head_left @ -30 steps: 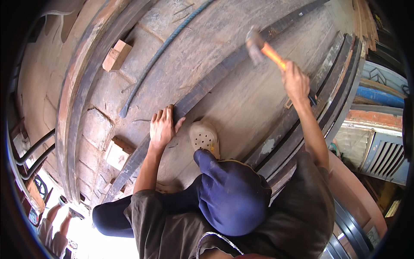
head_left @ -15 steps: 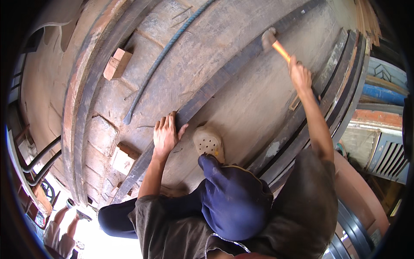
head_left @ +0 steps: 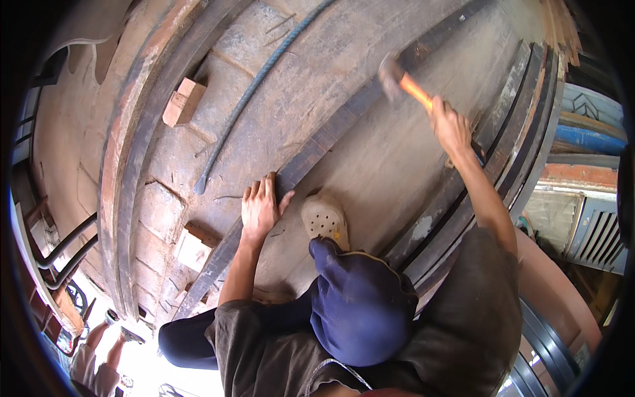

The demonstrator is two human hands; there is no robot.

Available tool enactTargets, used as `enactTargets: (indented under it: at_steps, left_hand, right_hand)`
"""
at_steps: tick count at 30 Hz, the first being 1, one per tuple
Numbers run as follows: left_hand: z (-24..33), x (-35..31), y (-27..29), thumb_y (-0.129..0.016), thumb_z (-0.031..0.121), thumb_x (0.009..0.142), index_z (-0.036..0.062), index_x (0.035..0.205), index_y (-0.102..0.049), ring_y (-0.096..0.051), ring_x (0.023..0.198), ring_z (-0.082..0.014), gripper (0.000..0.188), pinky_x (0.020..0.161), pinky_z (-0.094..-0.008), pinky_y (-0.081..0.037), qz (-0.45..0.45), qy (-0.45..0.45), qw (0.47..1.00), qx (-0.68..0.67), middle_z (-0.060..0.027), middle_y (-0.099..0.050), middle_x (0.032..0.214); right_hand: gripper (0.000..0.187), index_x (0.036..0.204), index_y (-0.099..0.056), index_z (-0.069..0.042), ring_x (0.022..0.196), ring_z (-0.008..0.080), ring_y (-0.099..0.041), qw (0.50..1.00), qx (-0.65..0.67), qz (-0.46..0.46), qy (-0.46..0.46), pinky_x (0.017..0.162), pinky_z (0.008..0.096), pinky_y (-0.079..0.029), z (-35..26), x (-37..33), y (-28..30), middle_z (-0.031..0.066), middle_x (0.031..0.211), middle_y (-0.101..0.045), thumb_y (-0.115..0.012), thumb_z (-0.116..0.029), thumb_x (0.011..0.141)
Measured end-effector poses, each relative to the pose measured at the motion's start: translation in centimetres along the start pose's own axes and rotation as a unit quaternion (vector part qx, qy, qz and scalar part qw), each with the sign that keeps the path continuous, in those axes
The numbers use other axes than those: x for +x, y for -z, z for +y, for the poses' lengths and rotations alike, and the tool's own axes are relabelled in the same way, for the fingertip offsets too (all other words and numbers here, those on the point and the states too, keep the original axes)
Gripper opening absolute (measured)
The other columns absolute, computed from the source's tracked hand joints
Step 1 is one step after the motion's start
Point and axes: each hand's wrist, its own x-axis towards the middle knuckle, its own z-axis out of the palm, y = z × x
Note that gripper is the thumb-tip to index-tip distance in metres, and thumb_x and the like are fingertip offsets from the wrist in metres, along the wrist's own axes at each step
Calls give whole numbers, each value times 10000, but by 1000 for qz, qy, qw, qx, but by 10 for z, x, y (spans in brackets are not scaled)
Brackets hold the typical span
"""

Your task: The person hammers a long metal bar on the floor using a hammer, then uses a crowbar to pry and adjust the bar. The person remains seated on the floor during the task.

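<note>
My right hand (head_left: 451, 127) is wrapped round the orange handle of a hammer (head_left: 417, 91). The hammer's head is smeared by motion and overlaps the upper part of a long dark strip (head_left: 321, 135), which looks like wood; whether it touches cannot be told. Lower down, my left hand (head_left: 259, 212) grips across the same strip, fingers over one side and thumb on the other. The strip runs diagonally over a worn brown surface, past a beige clog (head_left: 325, 218) on my foot.
A blue-grey rod (head_left: 245, 99) lies left of the strip. Two wooden blocks, an upper block (head_left: 184, 102) and a lower block (head_left: 195, 248), sit near long curved boards (head_left: 122, 159). More dark boards (head_left: 506, 165) lie at the right. Another person's legs (head_left: 106, 347) show at lower left.
My right hand has swung the hammer left and slightly down along the strip. My left hand keeps its place on the strip, while the whole view has shifted a little.
</note>
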Motion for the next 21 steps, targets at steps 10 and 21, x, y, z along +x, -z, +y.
enactTargets:
  at_steps: [10, 21]
  left_hand:
    - [-3, -1, -3, -630, 502, 890, -7, 1270, -518, -640, 973, -298, 645, 848, -397, -487, -15, 11, 1000, 0, -157, -653, 1044]
    - [-2, 5, -5, -624, 496, 896, -24, 1236, -532, -637, 917, -282, 629, 795, -373, -488, 27, -19, 999, 3, -143, -656, 1055]
  right_hand:
    - [253, 994, -472, -50, 645, 401, -676, 998, 23, -8, -56, 531, 497, -539, 10, 8, 10, 198, 741, -657, -529, -297, 1003]
    - [313, 997, -509, -8, 731, 471, -660, 989, 20, -75, -128, 641, 557, -517, 39, 32, 19, 279, 766, -659, -487, -320, 1019]
